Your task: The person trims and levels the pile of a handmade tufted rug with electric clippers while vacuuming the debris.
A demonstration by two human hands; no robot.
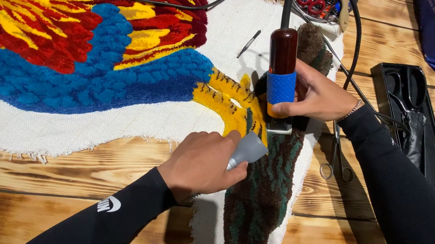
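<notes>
On wood floor, right hand [316,94] grips clipper [283,71], left hand [201,163] w/ grey nozzle [248,149]; a slip could gouge rug [119,73] pile.

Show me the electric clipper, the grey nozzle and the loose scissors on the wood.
electric clipper [280,85], head view, blue grip band.
grey nozzle [249,148], head view, flared end.
loose scissors [337,154], head view, shanks above the finger loops.
</notes>
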